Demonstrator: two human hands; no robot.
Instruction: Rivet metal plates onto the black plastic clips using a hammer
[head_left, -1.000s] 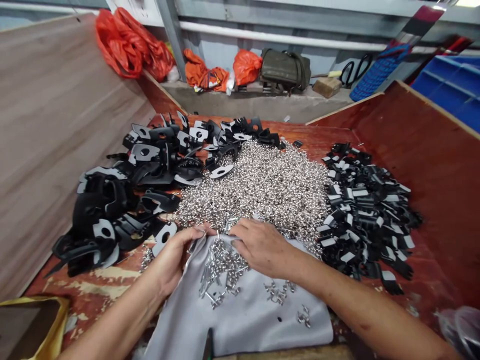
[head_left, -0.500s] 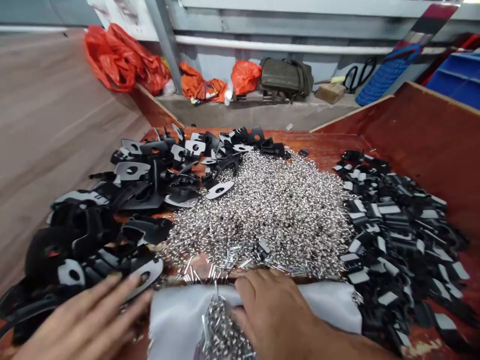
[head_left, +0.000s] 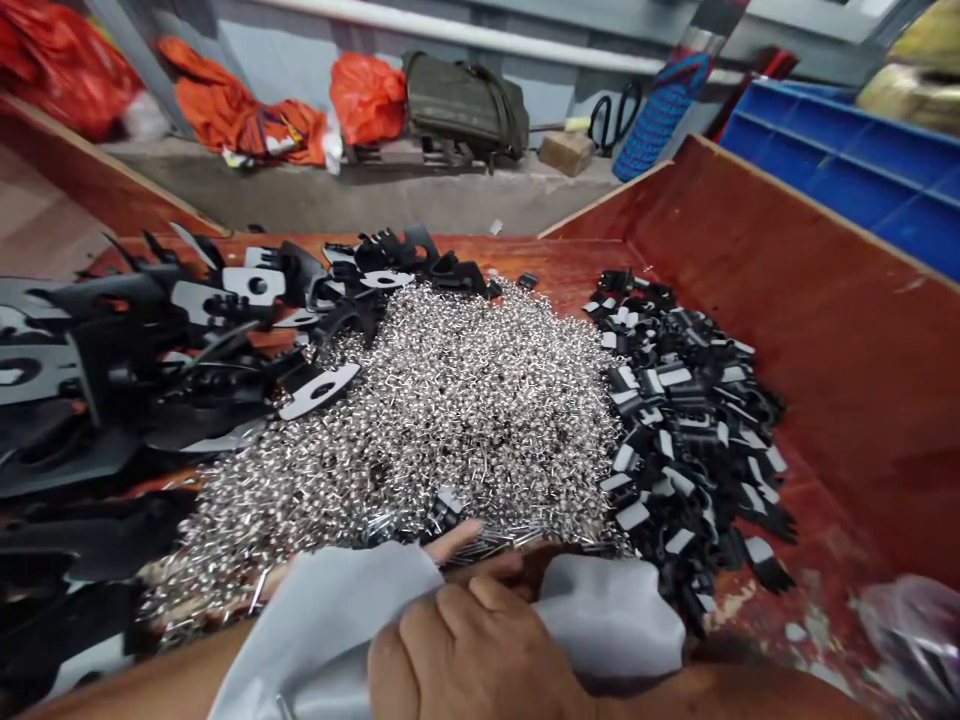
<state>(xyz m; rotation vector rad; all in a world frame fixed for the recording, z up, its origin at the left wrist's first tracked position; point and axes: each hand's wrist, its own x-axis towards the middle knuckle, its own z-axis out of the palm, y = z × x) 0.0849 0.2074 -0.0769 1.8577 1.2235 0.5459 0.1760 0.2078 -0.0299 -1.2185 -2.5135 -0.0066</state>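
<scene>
A shiny grey sheet lies bunched along the near edge of a heap of small silver rivets. My right hand is closed over the sheet's middle, knuckles up. From the lower left, my left forearm passes under the sheet. Two fingers of my left hand show beyond it, stretched out to the right against the rivets, and the rest of that hand is covered. A small black clip with a grey face lies on the rivets just past those fingertips.
Black plastic parts with holed grey plates pile up on the left. Small black clips fill the right. Reddish wooden walls border the table. A blue crate stands beyond, and a clear plastic bag sits lower right.
My left hand has moved right from the black parts to under the sheet. My right hand now grips the sheet, which is folded over the rivets previously showing there. The view has swung right.
</scene>
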